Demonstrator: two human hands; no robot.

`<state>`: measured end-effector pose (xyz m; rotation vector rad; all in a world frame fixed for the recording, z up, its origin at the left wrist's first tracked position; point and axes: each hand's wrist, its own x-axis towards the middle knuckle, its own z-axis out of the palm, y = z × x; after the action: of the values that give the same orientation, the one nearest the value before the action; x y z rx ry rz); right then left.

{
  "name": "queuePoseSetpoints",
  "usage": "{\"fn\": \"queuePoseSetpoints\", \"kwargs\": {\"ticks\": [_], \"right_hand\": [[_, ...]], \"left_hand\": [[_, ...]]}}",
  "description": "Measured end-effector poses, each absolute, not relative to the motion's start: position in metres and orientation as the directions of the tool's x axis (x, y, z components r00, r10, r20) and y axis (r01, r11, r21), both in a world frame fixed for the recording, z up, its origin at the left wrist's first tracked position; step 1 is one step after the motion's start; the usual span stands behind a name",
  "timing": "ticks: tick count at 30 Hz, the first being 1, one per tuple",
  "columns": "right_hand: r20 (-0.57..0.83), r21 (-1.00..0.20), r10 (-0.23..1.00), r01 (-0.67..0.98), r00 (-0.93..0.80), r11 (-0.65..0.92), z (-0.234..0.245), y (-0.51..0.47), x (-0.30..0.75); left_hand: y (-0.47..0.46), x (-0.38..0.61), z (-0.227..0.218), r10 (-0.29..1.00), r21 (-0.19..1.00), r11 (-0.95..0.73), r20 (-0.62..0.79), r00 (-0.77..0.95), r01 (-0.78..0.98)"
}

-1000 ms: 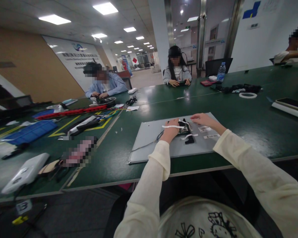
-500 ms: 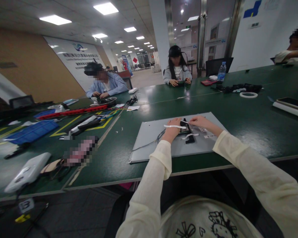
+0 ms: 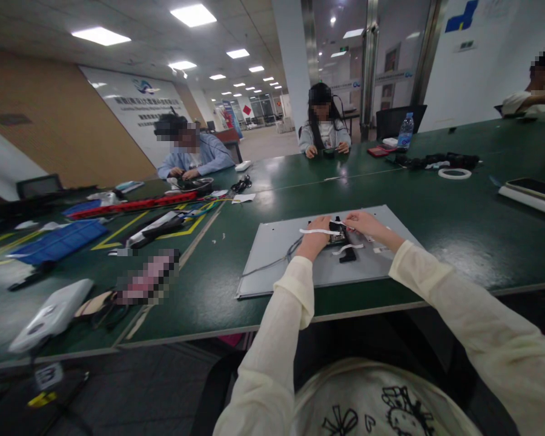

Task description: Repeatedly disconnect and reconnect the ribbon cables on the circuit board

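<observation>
Left hand [image 3: 316, 234] is laid over the dark device [image 3: 338, 235] mid grey panel [image 3: 272, 245], probably so it's steadied; actual grip can't be told. Right hand [image 3: 361, 223] is held narrow by a white strip [image 3: 337, 222], pinch unclear. Grey cable [image 3: 272, 264] is trailed panel-left, likely for clearance.

Rectangular white ceiling lights [image 3: 100, 36] burn out to plain white overhead, while the room around them stays fairly dim. Pale glare patches sit on the glossy dark green table [image 3: 436, 212], and the dark grey floor [image 3: 154, 393] sinks into shadow. Fine detail on the small black parts [image 3: 346, 255] is soft. Wide-angle distortion stretches the cream fabric sleeves [image 3: 272, 351]; the left edge smears, and mosaic blocks hide a pink flat object [image 3: 148, 281].
</observation>
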<state>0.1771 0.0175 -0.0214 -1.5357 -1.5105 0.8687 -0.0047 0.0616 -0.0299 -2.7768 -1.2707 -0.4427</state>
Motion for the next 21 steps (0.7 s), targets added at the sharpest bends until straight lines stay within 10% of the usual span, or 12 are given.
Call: {"fn": "queuePoseSetpoints", "kwargs": {"ticks": [21], "right_hand": [[0.091, -0.993, 0.992, 0.077, 0.087, 0.084, -0.024, 0.018, 0.169]], "left_hand": [[0.069, -0.002, -0.04, 0.799, 0.259, -0.587, 0.336, 0.498, 0.767]]}}
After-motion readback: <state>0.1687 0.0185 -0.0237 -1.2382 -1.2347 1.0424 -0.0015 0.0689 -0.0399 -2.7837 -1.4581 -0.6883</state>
